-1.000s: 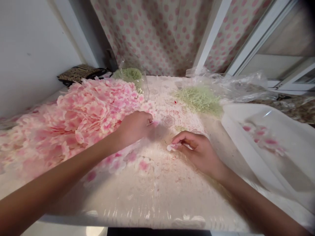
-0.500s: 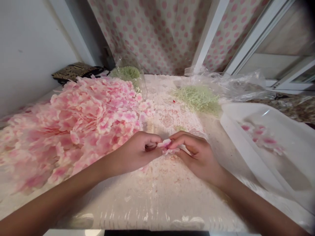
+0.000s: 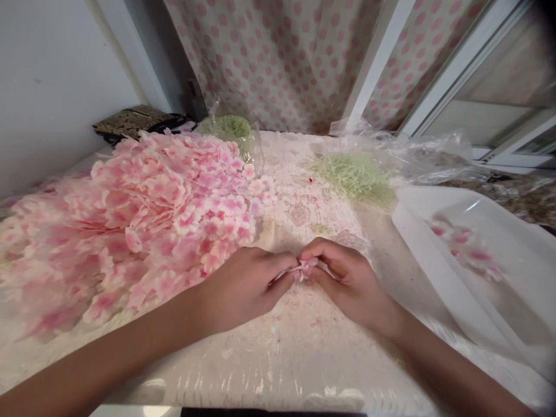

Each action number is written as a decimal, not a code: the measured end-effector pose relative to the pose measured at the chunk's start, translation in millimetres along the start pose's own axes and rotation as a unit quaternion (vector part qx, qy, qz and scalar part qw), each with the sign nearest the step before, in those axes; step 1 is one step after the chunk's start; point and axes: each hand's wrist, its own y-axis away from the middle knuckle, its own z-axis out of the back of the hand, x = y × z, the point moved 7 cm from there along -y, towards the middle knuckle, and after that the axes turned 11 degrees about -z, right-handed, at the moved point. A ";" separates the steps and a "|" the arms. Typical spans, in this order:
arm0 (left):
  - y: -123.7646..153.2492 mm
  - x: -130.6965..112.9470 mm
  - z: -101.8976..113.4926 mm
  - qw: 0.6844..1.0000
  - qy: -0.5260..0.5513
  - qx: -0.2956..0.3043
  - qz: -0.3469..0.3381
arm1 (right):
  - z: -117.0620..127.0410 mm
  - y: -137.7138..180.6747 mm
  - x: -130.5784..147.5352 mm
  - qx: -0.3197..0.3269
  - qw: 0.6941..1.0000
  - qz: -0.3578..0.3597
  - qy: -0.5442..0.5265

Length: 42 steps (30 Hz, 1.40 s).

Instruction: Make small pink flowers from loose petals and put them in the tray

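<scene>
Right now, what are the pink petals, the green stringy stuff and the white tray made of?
The pink petals look like thin artificial fabric, matte, with soft dyed edges and crinkles, though paper is possible. The green strands could be dry paper or plastic shreds; too small to tell. The white tray looks like smooth plastic, glossy where light glints on its rim.

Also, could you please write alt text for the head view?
The left hand and right hand pinch a small pink petal bunch over a plastic-covered table, beside a large heap of pink petals; a white tray lies to the right.
</scene>
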 end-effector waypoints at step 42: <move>12.1 1.1 -7.0 0.972 0.221 -0.084 -0.019 | -2.4 9.7 24.5 0.109 0.982 0.092 -0.119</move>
